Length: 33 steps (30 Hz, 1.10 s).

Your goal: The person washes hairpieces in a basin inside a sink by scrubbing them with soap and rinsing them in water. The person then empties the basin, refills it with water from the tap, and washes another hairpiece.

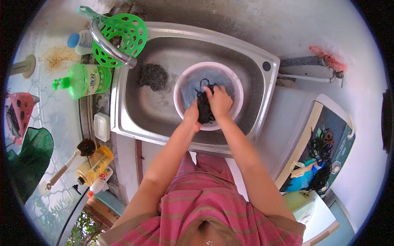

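In the pink basin [177, 98], the black bundle [205, 108] partly hides the left hand [191, 115]; its kind is unclear. At the sink's [160, 102] far left corner, the spout [117, 55] covers part of the green basket [131, 41], whose dark contents are too small to tell. Forearms [169, 153] hide stretches of the near edge.

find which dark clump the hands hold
The black stringy clump in the round pale pink plastic basin, between left hand and right hand; another dark clump lies apart on the steel sink's floor.

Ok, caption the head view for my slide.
Left hand and right hand hold a stringy black bundle at a pale pink basin in a metal sink.
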Each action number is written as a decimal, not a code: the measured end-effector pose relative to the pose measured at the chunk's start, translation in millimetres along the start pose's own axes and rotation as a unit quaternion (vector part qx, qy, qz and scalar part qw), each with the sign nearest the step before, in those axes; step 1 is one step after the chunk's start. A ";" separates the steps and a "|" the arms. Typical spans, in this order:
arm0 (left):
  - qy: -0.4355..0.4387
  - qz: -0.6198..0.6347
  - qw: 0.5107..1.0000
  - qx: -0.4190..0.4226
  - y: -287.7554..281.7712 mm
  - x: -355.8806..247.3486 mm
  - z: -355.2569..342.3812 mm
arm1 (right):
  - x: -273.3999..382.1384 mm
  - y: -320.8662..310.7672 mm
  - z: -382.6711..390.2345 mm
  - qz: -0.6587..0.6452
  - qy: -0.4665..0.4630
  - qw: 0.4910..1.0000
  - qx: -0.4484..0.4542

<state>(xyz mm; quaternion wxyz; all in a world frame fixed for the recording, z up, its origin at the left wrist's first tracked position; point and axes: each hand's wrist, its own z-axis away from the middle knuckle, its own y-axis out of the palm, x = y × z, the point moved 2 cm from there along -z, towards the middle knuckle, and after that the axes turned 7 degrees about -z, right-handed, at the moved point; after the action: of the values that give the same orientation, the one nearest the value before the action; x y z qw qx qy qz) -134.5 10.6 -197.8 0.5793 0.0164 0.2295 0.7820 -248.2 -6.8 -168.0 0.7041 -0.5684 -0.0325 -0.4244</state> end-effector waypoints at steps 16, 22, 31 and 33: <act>-0.023 0.066 0.992 0.103 -49.9 -23.5 -54.7 | 51.0 37.2 60.5 -0.204 -0.123 0.970 -0.043; -0.010 0.002 1.000 0.017 18.8 6.4 -4.9 | -8.4 9.9 -3.4 -0.100 0.050 0.987 -0.116; -0.023 -0.016 0.999 0.016 -8.1 -9.2 3.2 | 16.0 20.6 26.5 -0.134 -0.025 0.985 -0.106; -0.010 0.016 0.999 0.044 10.4 -10.8 20.8 | -5.8 16.4 0.5 -0.113 -0.019 0.987 -0.116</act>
<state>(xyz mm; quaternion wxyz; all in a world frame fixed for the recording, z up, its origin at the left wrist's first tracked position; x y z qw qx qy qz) -134.2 5.4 -172.7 0.5681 0.0537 0.2576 0.7798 -241.3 -3.3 -183.6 0.5801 -0.6470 -0.0598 -0.4913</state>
